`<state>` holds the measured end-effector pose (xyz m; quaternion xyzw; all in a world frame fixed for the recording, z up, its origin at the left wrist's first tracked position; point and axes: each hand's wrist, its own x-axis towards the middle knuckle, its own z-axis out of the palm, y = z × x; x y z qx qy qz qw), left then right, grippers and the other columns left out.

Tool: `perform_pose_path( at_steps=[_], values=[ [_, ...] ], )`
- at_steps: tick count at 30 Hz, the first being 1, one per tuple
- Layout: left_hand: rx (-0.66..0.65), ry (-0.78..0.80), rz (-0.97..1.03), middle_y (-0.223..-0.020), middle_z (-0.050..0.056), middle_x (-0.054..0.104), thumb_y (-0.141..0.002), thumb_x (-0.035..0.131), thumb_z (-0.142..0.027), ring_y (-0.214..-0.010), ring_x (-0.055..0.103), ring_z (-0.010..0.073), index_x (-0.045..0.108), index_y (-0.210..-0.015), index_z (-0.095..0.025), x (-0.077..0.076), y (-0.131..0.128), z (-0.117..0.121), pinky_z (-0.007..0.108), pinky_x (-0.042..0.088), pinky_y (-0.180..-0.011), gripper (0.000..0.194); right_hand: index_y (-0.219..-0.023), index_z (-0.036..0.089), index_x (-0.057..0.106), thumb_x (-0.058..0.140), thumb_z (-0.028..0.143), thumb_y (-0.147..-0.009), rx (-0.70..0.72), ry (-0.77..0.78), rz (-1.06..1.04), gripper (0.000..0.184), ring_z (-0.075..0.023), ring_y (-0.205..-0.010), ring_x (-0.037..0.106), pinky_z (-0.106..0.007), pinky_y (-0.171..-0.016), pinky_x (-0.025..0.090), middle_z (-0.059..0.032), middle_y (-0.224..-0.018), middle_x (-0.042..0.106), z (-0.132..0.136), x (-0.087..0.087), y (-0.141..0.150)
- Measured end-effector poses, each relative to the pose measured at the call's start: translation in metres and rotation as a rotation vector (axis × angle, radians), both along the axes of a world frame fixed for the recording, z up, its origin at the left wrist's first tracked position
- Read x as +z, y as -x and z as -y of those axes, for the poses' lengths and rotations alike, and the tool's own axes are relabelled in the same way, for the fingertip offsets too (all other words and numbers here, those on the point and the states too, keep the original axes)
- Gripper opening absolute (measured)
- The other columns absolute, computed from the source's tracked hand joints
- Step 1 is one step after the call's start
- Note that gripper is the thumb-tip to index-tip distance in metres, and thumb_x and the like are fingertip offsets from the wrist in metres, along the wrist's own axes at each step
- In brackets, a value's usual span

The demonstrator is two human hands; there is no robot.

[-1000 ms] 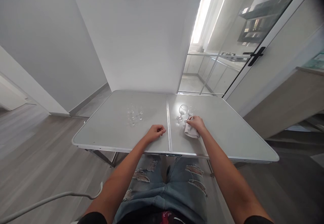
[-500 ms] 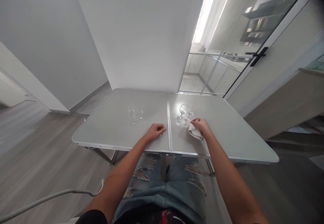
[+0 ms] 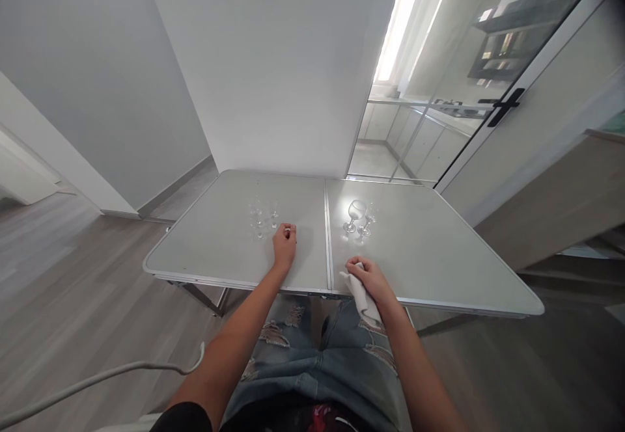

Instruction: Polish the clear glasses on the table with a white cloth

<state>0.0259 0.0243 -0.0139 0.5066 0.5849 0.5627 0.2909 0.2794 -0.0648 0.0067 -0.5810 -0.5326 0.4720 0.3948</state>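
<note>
My left hand is at the right side of a group of clear stemmed glasses on the left half of the table. Its fingers are curled inward close to the nearest glass; a small pale spot shows at the fingertips, and I cannot make out what it is. My right hand is closed on a white cloth, which hangs down over the table's front edge. Beyond this hand, two stemmed glasses stand on the right half, a round-bowled wine glass and another glass close beside it.
The grey folding table has a metal seam down its middle. A white wall rises behind it, with a glass door with a black handle at the right. A pale curved cable is at lower left.
My left hand has moved left and away from me, up to the left glasses. My right hand has drawn back toward me and left with the cloth, away from the right glasses.
</note>
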Motion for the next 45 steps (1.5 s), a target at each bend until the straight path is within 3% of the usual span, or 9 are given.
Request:
perform_pose_path(
  at_steps=[4, 8, 19, 26, 30, 34, 39, 42, 45],
  values=[
    [0.163, 0.02, -0.024, -0.061, -0.005, 0.055, -0.092, 0.052, -0.044, -0.056, 0.054, 0.0148, 0.047, -0.116, -0.02, -0.004, 0.002, -0.001, 0.025, 0.037, -0.059, 0.034, -0.077, 0.02, 0.066, 0.066, 0.053, -0.073, 0.03, 0.022, -0.009, 0.033, -0.0128, -0.057, 0.045, -0.023, -0.055, 0.035, 0.0035, -0.062, 0.055, 0.012, -0.006, 0.011],
    [0.223, 0.037, -0.027, -0.064, -0.004, 0.061, -0.092, 0.053, -0.037, -0.06, 0.06, 0.0168, 0.039, -0.131, -0.016, -0.006, 0.001, -0.001, 0.026, 0.04, -0.062, 0.047, -0.081, 0.02, 0.065, 0.065, 0.051, -0.077, 0.106, 0.035, -0.016, 0.031, -0.0134, -0.061, 0.046, -0.025, -0.06, 0.036, 0.0032, -0.066, 0.056, 0.015, -0.005, 0.01],
    [0.191, 0.129, -0.014, -0.079, 0.003, 0.074, -0.093, 0.053, -0.035, -0.065, 0.064, 0.0161, 0.003, -0.157, -0.007, -0.004, 0.0, -0.01, 0.025, 0.043, -0.06, 0.086, -0.081, 0.019, 0.066, 0.061, 0.043, -0.082, 0.225, -0.038, 0.039, 0.024, -0.0157, -0.071, 0.05, -0.028, -0.071, 0.038, 0.0019, -0.071, 0.059, 0.018, -0.004, 0.007],
    [0.197, 0.106, -0.023, -0.077, 0.002, 0.073, -0.094, 0.053, -0.04, -0.065, 0.066, 0.0168, 0.019, -0.152, -0.014, -0.006, 0.003, -0.018, 0.027, 0.044, -0.063, 0.071, -0.083, 0.02, 0.065, 0.065, 0.045, -0.08, 0.2, 0.063, -0.108, 0.025, -0.0138, -0.065, 0.047, -0.026, -0.063, 0.036, 0.0029, -0.07, 0.057, 0.019, -0.004, 0.008],
    [0.183, 0.111, -0.026, -0.075, 0.002, 0.072, -0.094, 0.054, -0.041, -0.066, 0.066, 0.0188, 0.024, -0.149, -0.014, -0.007, 0.004, -0.026, 0.028, 0.043, -0.062, 0.068, -0.091, 0.022, 0.066, 0.071, 0.039, -0.076, 0.2, 0.09, -0.269, 0.024, -0.0134, -0.071, 0.05, -0.024, -0.065, 0.038, 0.0023, -0.084, 0.06, 0.024, 0.001, 0.01],
    [0.233, 0.063, -0.007, -0.066, 0.0, 0.066, -0.095, 0.052, -0.046, -0.059, 0.062, 0.0178, 0.047, -0.126, -0.016, -0.007, 0.003, -0.035, 0.028, 0.041, -0.06, 0.044, -0.094, 0.023, 0.066, 0.074, 0.038, -0.073, 0.155, 0.126, -0.461, 0.027, -0.0128, -0.068, 0.051, -0.023, -0.06, 0.038, 0.0017, -0.088, 0.061, 0.026, 0.007, 0.01],
    [0.18, -0.047, 0.001, -0.059, -0.005, 0.053, -0.095, 0.052, -0.046, -0.052, 0.05, 0.0132, 0.059, -0.1, -0.019, -0.009, 0.002, -0.031, 0.025, 0.038, -0.057, 0.028, -0.102, 0.023, 0.069, 0.079, 0.04, -0.07, 0.016, 0.163, -0.653, 0.037, -0.0124, -0.063, 0.053, -0.023, -0.053, 0.038, -0.0001, -0.088, 0.065, 0.02, 0.009, 0.011],
    [0.152, -0.089, -0.113, -0.062, -0.003, 0.051, -0.093, 0.055, -0.049, -0.057, 0.049, 0.0137, 0.064, -0.091, -0.02, -0.007, 0.001, -0.025, 0.026, 0.039, -0.061, 0.03, -0.104, 0.023, 0.069, 0.082, 0.037, -0.069, -0.094, 0.138, -0.752, 0.04, -0.0124, -0.061, 0.054, -0.023, -0.053, 0.041, 0.0008, -0.08, 0.066, 0.01, 0.011, 0.019],
    [0.176, -0.199, -0.247, -0.079, 0.002, 0.056, -0.092, 0.058, -0.048, -0.078, 0.055, 0.0178, 0.065, -0.085, -0.02, -0.004, -0.001, -0.022, 0.031, 0.044, -0.077, 0.029, -0.105, 0.024, 0.07, 0.085, 0.026, -0.062, -0.156, 0.072, -0.852, 0.045, -0.0151, -0.072, 0.063, -0.025, -0.062, 0.048, 0.0002, -0.088, 0.071, -0.004, 0.016, 0.031]
  ],
)
